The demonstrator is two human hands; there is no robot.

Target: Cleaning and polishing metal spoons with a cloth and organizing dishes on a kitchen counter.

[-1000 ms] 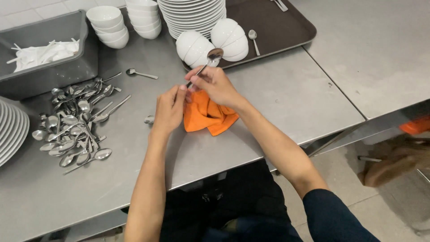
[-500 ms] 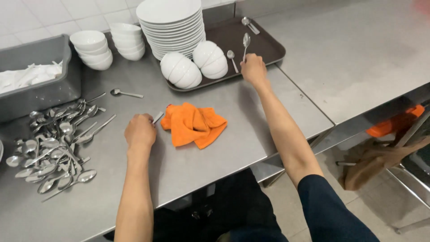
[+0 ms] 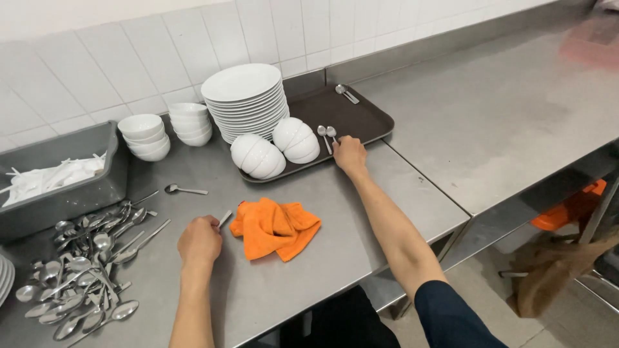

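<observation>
Right hand [image 3: 349,154] has left the orange cloth [image 3: 275,227] and reached the brown tray [image 3: 361,116], where a second spoon [image 3: 331,133] now lies. Left hand [image 3: 199,240] moved onto the counter [image 3: 277,290] left of the cloth, closed on a utensil handle [image 3: 224,218].

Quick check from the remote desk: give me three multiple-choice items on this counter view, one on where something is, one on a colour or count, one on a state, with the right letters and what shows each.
1. Where is the right hand?
A. on the orange cloth
B. at the front edge of the brown tray, beside two spoons
C. in the grey tub

2. What colour is the cloth between the hands?
A. orange
B. blue
C. white

3. What is the left hand doing?
A. lying open and flat
B. closed around a metal utensil whose end sticks out
C. lifting a bowl

Answers:
1 B: its fingers rest at the rim of the brown tray, next to the two spoons.
2 A: the crumpled cloth is plainly orange.
3 B: the metal utensil pokes out past the curled fingers toward the cloth.
</observation>
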